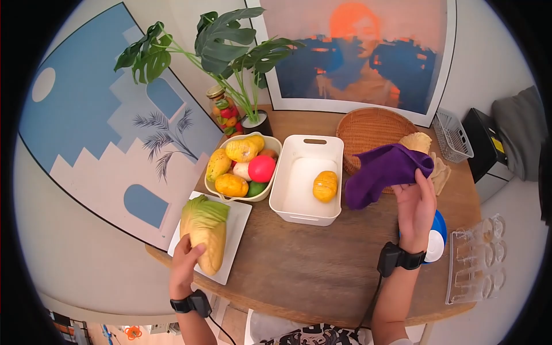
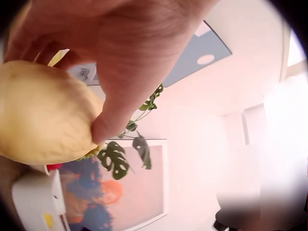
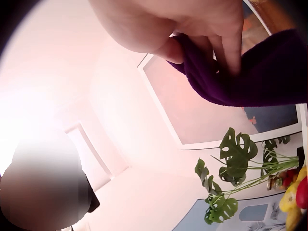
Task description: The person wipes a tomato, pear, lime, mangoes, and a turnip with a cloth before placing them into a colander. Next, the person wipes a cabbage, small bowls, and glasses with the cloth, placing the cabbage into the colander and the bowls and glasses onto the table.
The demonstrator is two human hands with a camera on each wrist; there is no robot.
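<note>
My left hand [image 1: 183,265] grips the lower, pale end of a napa cabbage [image 1: 208,233], thumb on one side and fingers on the other. The cabbage lies over a flat white board [image 1: 237,233], its green leafy end pointing away. In the left wrist view the cabbage's rounded base [image 2: 43,113] fills the space under the thumb. On the other side, my right hand [image 1: 415,211] pinches the edge of a purple cloth [image 1: 382,172] between thumb and fingers. The cloth hangs leftward, overlapping the round wicker basket [image 1: 368,129] in the head view.
A white bin [image 1: 290,167] holding one yellow fruit [image 1: 325,187] stands mid-table. Left of it, a cream basket [image 1: 210,187] is heaped with fruit. A potted plant [image 1: 256,123] and a jar [image 1: 223,112] stand behind. Glasses [image 1: 486,253] in a rack sit at the right edge.
</note>
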